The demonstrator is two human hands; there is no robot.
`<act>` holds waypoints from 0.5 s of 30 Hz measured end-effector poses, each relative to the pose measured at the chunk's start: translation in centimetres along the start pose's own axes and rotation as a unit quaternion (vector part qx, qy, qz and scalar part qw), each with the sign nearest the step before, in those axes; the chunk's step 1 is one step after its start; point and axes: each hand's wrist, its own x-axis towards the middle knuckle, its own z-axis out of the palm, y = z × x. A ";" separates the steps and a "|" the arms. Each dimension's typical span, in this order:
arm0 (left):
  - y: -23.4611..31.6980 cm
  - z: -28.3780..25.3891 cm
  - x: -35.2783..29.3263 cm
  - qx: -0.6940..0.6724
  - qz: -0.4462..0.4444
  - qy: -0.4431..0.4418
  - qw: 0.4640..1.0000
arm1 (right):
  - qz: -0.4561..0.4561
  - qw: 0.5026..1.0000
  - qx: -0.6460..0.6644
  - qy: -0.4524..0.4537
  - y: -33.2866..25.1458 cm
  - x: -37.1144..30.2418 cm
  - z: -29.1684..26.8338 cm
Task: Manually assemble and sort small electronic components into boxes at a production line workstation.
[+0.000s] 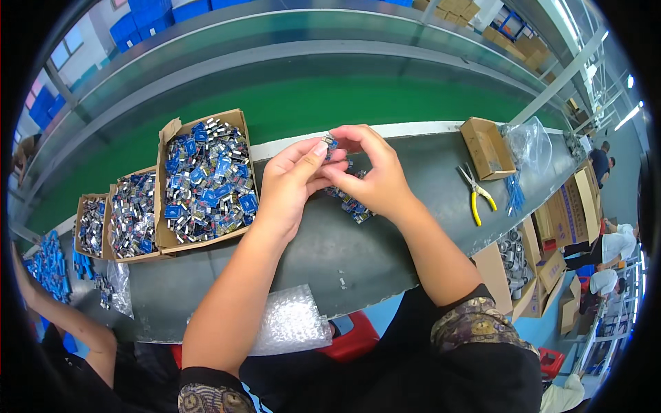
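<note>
Both of my hands meet over the middle of the dark work surface. My left hand pinches a small circuit board with metal parts between thumb and fingers. Curled around from the other side, my right hand has its index fingertip at the same board's upper edge. Its thumb lies near my left fingers. Under my hands is a small pile of blue circuit boards, partly hidden by them. To the left, a large cardboard box is heaped with similar small boards bearing silver connectors.
Two smaller boxes of boards stand farther left, near a co-worker's arm. Bubble wrap lies at the near edge. To the right are yellow-handled pliers, blue ties and a small cardboard box. A green conveyor belt runs behind.
</note>
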 end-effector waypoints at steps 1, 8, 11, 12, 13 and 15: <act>0.1 0.0 -0.1 0.012 -0.010 -0.007 1.000 | -0.037 0.997 -0.067 0.009 -0.2 0.0 0.1; -0.4 0.4 0.0 0.010 -0.003 -0.014 1.000 | -0.037 0.994 -0.104 0.027 0.4 -0.1 0.0; -1.0 0.4 0.2 0.031 0.008 0.014 0.999 | -0.016 0.989 -0.141 0.041 0.4 -0.2 0.4; -1.3 0.5 0.3 0.039 0.028 0.026 0.999 | -0.016 0.989 -0.140 0.040 0.5 -0.2 0.3; -1.5 0.5 0.4 0.047 0.048 0.038 0.997 | -0.030 0.981 -0.190 0.020 0.6 -0.2 0.1; -1.9 0.1 0.4 0.054 0.050 0.049 0.996 | -0.044 0.972 -0.233 -0.002 1.0 -0.2 0.5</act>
